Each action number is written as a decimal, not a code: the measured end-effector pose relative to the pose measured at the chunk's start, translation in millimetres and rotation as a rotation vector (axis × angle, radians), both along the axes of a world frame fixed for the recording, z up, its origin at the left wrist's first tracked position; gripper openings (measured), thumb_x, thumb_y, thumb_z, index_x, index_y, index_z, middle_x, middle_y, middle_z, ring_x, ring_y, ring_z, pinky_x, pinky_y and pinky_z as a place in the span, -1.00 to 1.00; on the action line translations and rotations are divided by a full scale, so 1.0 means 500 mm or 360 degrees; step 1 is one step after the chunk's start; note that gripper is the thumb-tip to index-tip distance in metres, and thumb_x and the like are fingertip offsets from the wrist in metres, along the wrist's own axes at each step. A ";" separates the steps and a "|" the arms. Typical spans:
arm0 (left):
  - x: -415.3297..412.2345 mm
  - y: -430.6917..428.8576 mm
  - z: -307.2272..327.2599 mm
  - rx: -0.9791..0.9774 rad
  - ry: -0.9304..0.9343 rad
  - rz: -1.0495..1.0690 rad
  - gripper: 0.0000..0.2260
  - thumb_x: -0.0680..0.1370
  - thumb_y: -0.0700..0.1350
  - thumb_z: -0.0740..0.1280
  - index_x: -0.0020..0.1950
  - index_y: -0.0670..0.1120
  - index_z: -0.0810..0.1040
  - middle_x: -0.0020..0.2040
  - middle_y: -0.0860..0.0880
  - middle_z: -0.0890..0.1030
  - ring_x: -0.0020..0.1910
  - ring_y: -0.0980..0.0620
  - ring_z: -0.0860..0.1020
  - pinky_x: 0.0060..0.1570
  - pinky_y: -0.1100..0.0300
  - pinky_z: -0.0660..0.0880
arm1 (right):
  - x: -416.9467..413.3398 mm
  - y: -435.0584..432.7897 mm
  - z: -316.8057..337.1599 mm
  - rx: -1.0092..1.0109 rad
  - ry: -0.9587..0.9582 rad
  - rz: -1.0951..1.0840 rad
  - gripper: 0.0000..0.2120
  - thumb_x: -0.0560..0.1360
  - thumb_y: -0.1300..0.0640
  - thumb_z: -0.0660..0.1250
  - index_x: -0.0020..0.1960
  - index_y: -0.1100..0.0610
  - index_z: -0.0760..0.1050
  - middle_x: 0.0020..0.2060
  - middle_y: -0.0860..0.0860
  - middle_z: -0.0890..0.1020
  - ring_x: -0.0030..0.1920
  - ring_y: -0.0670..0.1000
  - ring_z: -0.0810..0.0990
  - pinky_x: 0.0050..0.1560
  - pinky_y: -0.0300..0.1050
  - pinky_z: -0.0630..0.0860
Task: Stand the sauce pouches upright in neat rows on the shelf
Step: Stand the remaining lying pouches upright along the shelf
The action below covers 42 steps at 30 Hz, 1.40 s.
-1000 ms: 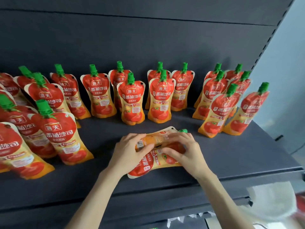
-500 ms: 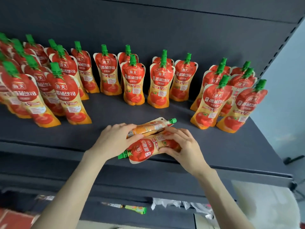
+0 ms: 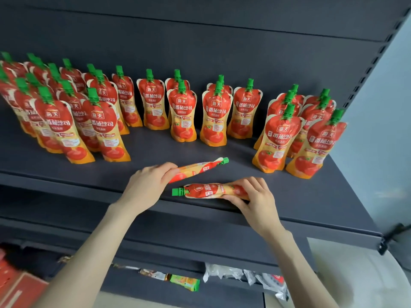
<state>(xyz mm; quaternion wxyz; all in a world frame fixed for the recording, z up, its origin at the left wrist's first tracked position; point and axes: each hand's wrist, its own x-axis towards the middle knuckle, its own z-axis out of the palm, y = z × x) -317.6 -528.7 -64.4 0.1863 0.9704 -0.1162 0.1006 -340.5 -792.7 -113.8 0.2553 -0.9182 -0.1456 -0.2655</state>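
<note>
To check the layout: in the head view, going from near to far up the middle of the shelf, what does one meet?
Shelf front edge → nearer lying pouch in right hand → farther lying pouch in left hand → standing pouches → back panel.

1. The leftmost standing pouches (image 3: 9,85) are cut by the left edge; rear ones show little but caps behind the front rows.
2. The left hand (image 3: 148,187) covers the base end of the far lying pouch (image 3: 200,168); the right hand (image 3: 255,197) wraps the near lying pouch (image 3: 206,190) — its base is unseen.
3. The pouches' small print is unreadable.
4. Below the shelf (image 3: 311,196), packets (image 3: 184,282) are blurred; a red box (image 3: 17,290) is cropped — bottom-left corner.
</note>
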 end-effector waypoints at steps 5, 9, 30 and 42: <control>-0.004 0.012 0.006 -0.0775 -0.0016 0.0143 -0.76 0.62 0.01 0.12 0.11 -0.01 0.53 -0.09 -0.03 0.63 -0.10 -0.04 0.55 -0.15 0.12 0.48 | 0.003 0.008 0.027 0.0413 0.0193 -0.0090 -0.56 0.48 -0.26 0.16 0.09 0.06 0.55 -0.10 -0.08 0.60 -0.06 0.01 0.47 -0.07 -0.15 0.42; -0.016 -0.003 0.010 -0.1437 0.0181 0.0208 -0.83 0.60 0.02 0.16 -0.08 0.06 0.52 -0.12 0.03 0.63 -0.12 0.12 0.59 -0.17 0.33 0.50 | 0.009 0.038 0.063 0.1043 0.0436 -0.0034 -0.76 0.58 -0.05 0.18 -0.11 0.06 0.52 -0.30 -0.12 0.57 -0.25 -0.10 0.50 -0.22 -0.18 0.44; 0.158 0.052 0.010 -0.1782 0.0735 -0.0426 -0.53 0.40 -0.21 0.46 0.24 0.07 0.43 0.11 0.06 0.62 0.09 0.15 0.58 0.00 0.23 0.55 | 0.142 0.174 0.093 0.1514 0.0407 -0.0032 -0.75 0.42 0.21 0.45 0.04 0.10 0.46 -0.07 -0.01 0.66 -0.09 -0.06 0.66 -0.13 -0.17 0.61; 0.235 0.028 -0.050 -0.1635 0.0630 -0.0542 -0.54 0.44 -0.23 0.43 0.23 0.13 0.39 0.13 0.13 0.58 0.12 0.17 0.55 0.12 0.25 0.47 | 0.169 0.186 0.052 0.1422 0.0364 -0.0104 -0.68 0.52 0.09 0.32 0.20 -0.15 0.32 0.03 -0.20 0.58 0.02 -0.26 0.55 -0.01 -0.32 0.50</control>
